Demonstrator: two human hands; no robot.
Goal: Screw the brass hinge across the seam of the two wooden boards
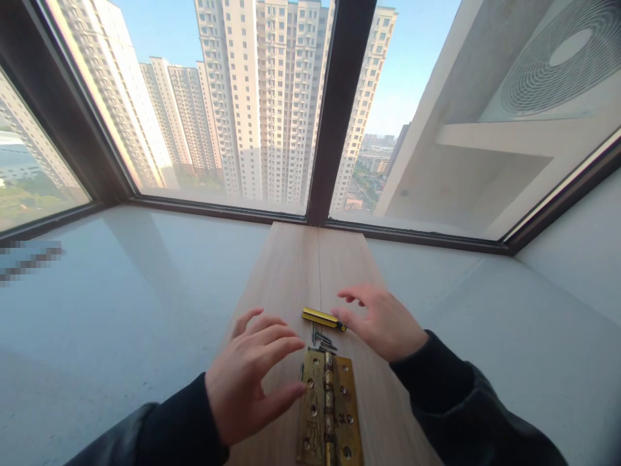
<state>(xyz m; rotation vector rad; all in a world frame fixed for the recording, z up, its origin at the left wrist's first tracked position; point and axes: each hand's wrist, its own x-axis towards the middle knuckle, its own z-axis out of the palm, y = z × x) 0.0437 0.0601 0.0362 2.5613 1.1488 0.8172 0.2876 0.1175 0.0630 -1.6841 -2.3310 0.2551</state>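
A large brass hinge [315, 408] lies opened flat on two wooden boards [295, 272], its screw holes facing up. My left hand [257, 369] hovers at its left edge, fingers apart and holding nothing. Just beyond the hinge is a small heap of several screws [324, 341]. One more screw [301, 372] shows along the hinge's left side. Past the heap rests a yellow and black screwdriver handle [320, 317]; no shaft can be made out. My right hand [381, 320] is at the handle's right end, fingers spread and not closed around it. Whether its thumb touches the handle I cannot tell.
The boards run side by side up to a dark window frame [317, 162]. Pale surface [160, 291] spreads on both sides of them. Beyond the glass stand tall buildings [276, 97] and an outdoor fan unit [567, 58].
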